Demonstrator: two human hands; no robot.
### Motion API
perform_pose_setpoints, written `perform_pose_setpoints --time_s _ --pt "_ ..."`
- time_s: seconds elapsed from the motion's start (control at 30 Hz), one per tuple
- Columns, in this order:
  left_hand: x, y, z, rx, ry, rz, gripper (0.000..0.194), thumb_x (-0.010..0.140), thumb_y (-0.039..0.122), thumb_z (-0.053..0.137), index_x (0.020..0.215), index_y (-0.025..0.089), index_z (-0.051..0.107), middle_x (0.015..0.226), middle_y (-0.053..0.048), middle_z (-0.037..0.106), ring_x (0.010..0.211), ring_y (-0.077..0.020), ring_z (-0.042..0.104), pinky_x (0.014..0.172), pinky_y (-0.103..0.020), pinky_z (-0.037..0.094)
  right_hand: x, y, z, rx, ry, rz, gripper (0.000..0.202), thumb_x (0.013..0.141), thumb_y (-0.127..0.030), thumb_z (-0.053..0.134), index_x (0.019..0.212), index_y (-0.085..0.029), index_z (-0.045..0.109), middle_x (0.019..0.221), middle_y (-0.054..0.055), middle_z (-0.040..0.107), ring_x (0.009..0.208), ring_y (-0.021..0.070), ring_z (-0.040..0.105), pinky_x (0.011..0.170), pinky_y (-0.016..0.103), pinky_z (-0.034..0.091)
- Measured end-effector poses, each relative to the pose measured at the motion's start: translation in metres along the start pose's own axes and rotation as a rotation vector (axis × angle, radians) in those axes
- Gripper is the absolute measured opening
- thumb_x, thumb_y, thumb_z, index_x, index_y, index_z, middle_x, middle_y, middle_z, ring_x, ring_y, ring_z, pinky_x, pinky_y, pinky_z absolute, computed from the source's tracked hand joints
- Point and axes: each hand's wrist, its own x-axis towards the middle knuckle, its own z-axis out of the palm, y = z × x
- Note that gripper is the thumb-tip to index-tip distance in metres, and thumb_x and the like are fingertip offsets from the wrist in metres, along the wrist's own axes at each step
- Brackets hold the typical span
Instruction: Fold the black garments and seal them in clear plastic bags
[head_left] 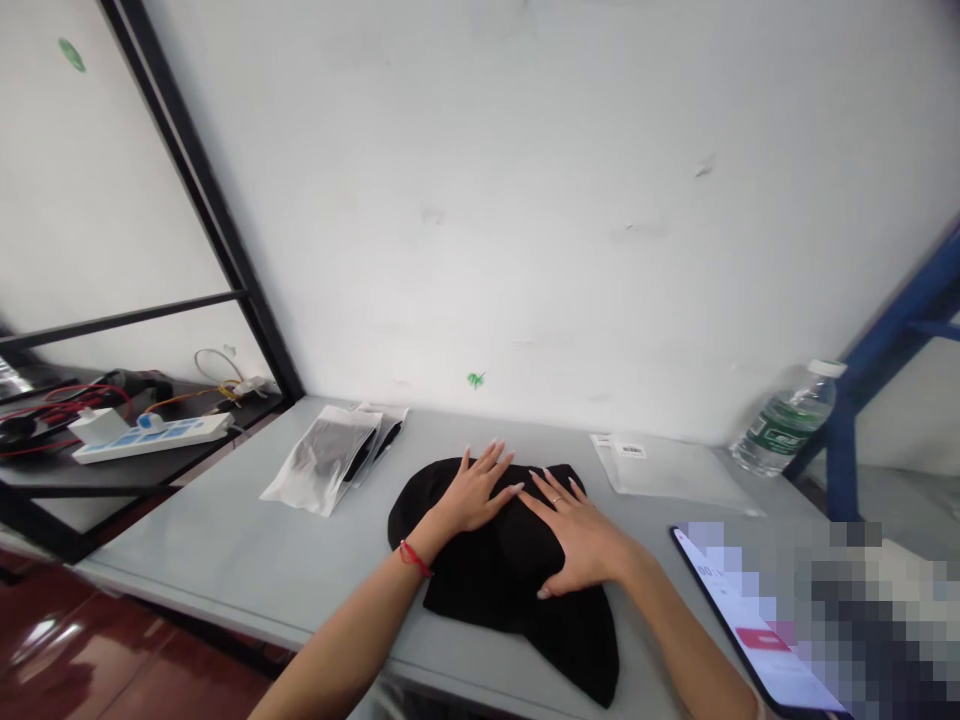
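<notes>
A black cloth item (495, 575) lies flat on the grey table, with a rounded end at the left and a pointed flap reaching to the front edge at the right. Its exact kind does not show. On its upper middle part rests my left hand (476, 490), palm down with fingers outstretched; a red string is round that wrist. My right hand (581, 535) presses flat on the right part of the cloth, fingers spread, a ring on one finger. Both hands touch only the cloth, and their fingertips nearly meet. Part of it is hidden under them.
Packets with dark contents (319, 460) lie at the back left. A clear bag with a barcode label (660, 470) is at the back right, near a water bottle (784, 425). A phone (750, 620) lies front right. At left, a shelf holds a power strip (161, 435) and cables.
</notes>
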Motion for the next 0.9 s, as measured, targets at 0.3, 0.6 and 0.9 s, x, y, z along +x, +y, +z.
perform_pose_setpoints --time_s 0.3,0.6,0.9 --pt "0.09 0.083 0.003 0.255 0.05 0.487 0.063 0.095 0.047 0.044 0.148 0.015 0.03 0.158 -0.014 0.023 0.147 -0.0254 0.021 0.119 -0.052 0.015 0.0 0.004 -0.001 0.072 0.047 -0.069 0.124 0.05 -0.061 0.079 0.153 -0.02 0.023 0.157 0.017 0.026 0.144 0.0423 0.019 0.116 0.058 0.013" --pt "0.17 0.152 0.066 0.491 -0.062 0.673 0.056 0.096 0.042 0.043 0.141 0.01 0.042 0.149 -0.019 0.04 0.136 -0.0307 0.041 0.112 -0.051 0.029 0.0 0.007 0.001 0.079 0.192 -0.123 0.134 0.054 -0.079 0.069 0.155 -0.018 0.007 0.161 0.011 0.012 0.147 0.0383 0.005 0.121 0.051 0.007" --pt "0.189 0.145 0.066 0.554 -0.136 0.627 0.055 0.085 0.003 0.042 0.139 0.013 0.043 0.143 -0.015 0.05 0.13 -0.0244 0.05 0.111 -0.046 0.034 -0.001 0.009 -0.007 0.009 0.263 -0.197 0.126 0.05 -0.066 0.081 0.152 -0.021 0.022 0.158 0.009 0.026 0.146 0.036 0.018 0.121 0.045 0.014"
